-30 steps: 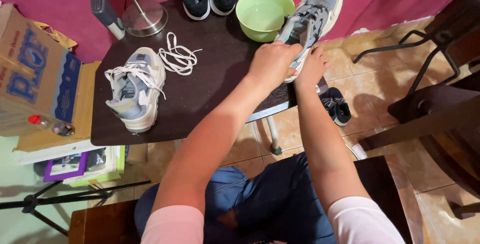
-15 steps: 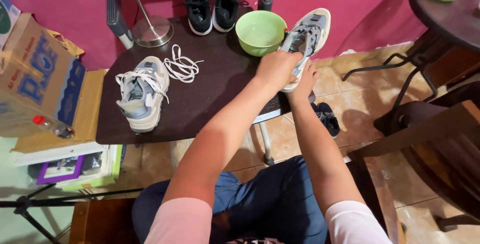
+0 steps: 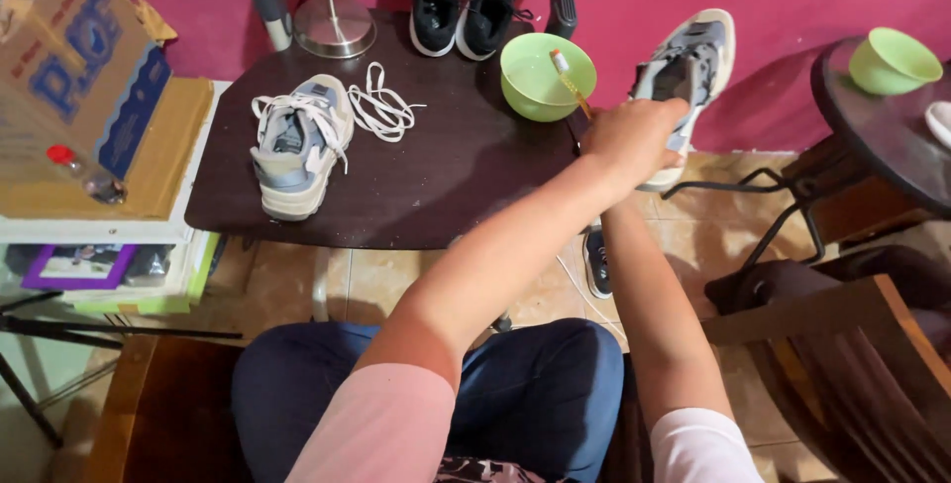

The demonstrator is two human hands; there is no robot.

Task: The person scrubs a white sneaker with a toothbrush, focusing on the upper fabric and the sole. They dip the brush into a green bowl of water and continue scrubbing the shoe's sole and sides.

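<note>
Gripping the grey sneaker (image 3: 688, 67), the left hand (image 3: 634, 136) covers its heel.

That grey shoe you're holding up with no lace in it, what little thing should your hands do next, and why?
Probably dip the brush into the green bowl and scrub the grey shoe. The left hand grips that brush right beside the bowl, the shoe is held up off the dark table, and its loose lace already lies there. The right hand is hidden behind the left.
</note>
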